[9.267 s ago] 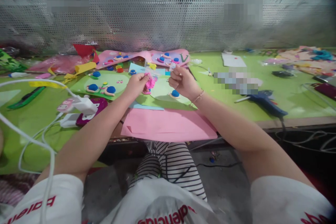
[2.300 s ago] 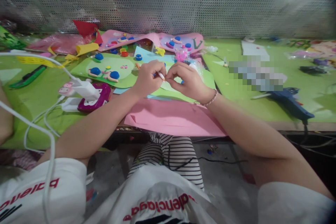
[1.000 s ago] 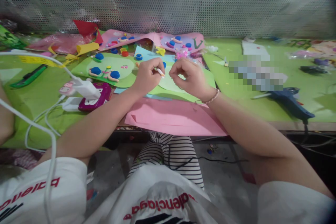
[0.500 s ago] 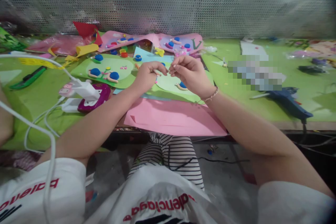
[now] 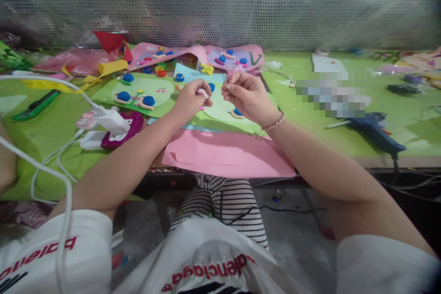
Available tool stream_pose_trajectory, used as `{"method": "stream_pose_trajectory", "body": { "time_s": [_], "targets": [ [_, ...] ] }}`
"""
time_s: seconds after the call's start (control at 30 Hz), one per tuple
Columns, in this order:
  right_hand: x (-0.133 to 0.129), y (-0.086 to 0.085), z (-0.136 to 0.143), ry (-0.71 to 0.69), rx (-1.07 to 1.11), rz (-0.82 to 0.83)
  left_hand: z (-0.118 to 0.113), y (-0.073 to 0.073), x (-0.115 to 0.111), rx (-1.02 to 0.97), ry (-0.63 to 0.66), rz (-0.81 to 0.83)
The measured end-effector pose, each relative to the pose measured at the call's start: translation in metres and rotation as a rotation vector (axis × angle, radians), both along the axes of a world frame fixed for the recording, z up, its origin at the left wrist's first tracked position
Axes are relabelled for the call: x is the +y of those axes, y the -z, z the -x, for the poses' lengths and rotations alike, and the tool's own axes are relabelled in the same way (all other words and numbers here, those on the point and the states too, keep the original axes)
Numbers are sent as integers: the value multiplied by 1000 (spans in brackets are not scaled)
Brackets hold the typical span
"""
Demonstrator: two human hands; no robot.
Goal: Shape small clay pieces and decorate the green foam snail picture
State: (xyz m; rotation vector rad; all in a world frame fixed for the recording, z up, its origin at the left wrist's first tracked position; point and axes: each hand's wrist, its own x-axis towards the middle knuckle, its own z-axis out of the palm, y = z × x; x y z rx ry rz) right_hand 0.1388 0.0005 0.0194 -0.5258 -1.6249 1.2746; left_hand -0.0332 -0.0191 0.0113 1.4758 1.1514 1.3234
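Note:
My left hand (image 5: 191, 100) is closed, its thumb and fingers pinching a small pale pink piece (image 5: 204, 94) that looks like soft clay. Close by, my right hand (image 5: 251, 97) has thumb and fingertips pressed together; anything between them is too small to make out. A gap separates the two hands. Beneath them lies a light green sheet (image 5: 161, 109) bearing blue-and-cream snail shapes, among them one snail (image 5: 148, 102) left of my hands and another snail (image 5: 237, 113) partly covered by my right hand.
Pink sheets (image 5: 227, 154) lie at the table's near edge. To the left are a purple power socket (image 5: 132, 131) with white chargers and a green cutter (image 5: 36, 106). A blue glue gun (image 5: 375, 133) rests at right. Pink decorated panels (image 5: 186, 51) stand behind, before a perforated metal screen (image 5: 220, 4).
My left hand has drawn slightly left, away from my right hand, and the pale pink piece now shows in its fingers. My right hand stays pinched in nearly the same place.

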Motion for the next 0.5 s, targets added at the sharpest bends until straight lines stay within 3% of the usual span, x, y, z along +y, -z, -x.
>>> {"method": "stream_pose_trajectory", "body": {
  "time_s": [0.23, 0.33, 0.5],
  "targets": [
    [1, -1, -2, -13, 23, -5, -3, -8, -4, -90, 15, 61],
    [3, 1, -3, 3, 6, -27, -4, -13, -5, -185, 18, 160],
    [37, 6, -20, 130, -68, -105, 1, -14, -3, -312, 91, 345]
  ]
}}
